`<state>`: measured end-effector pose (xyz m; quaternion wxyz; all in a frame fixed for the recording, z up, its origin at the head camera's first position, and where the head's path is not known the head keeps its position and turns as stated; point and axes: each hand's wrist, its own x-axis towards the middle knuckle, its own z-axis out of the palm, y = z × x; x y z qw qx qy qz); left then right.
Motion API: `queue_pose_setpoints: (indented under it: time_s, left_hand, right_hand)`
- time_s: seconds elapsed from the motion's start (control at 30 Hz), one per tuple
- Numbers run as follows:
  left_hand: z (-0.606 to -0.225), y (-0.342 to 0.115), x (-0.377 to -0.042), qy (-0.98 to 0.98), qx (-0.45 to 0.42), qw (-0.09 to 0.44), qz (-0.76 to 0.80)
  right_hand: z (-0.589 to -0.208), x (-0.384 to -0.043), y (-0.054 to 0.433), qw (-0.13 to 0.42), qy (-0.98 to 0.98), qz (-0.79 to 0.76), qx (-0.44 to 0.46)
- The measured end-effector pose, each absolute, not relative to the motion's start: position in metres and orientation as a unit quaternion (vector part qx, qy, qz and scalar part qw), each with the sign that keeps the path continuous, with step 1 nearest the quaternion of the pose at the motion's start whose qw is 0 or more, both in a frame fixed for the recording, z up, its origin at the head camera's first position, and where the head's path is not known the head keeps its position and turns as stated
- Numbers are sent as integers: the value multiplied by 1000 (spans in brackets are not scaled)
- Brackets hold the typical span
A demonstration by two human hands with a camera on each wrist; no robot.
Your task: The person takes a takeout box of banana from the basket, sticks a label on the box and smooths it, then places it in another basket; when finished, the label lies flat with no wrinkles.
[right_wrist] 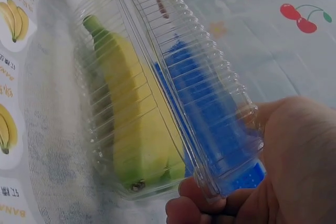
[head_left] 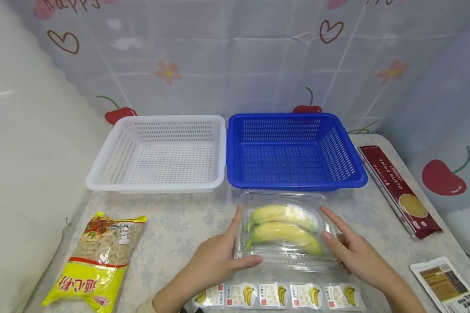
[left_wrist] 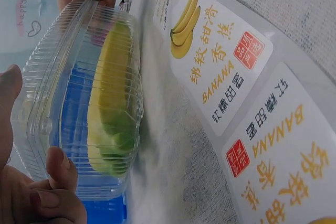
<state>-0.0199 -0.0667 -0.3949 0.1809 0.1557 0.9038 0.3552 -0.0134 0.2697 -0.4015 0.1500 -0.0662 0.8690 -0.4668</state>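
A clear plastic clamshell box [head_left: 293, 262] with yellow-green bananas [head_left: 286, 234] inside lies in front of the blue basket, its lid over the fruit. My left hand [head_left: 217, 256] holds the box's left side, index finger along the edge and thumb at the front corner. In the left wrist view, curled fingertips [left_wrist: 62, 169] sit at the box's rim. On the opposite side, my right hand [head_left: 358, 254] grips the edge, thumb on top; the right wrist view shows its fingers [right_wrist: 197, 198] curled under the rim. Both palms are mostly hidden.
A strip of banana stickers [head_left: 274, 296] lies along the front. Behind stand a white basket [head_left: 156, 188] and a blue basket [head_left: 297, 184]. A yellow pasta bag [head_left: 98, 261] is left; a red spaghetti pack [head_left: 399, 189] and a white pouch [head_left: 446, 282] are right.
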Motion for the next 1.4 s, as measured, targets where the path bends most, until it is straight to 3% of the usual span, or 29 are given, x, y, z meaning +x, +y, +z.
queue_pose_setpoints:
  time_s: [0.77,1.4]
  left_hand:
    - [-404,-49,-27,899,166,196,356]
    - [-402,-44,-30,906,166,186,342]
  right_hand:
    - [-406,-21,292,156,901,-400,-62]
    - [-395,-23,295,61,981,-169,-67]
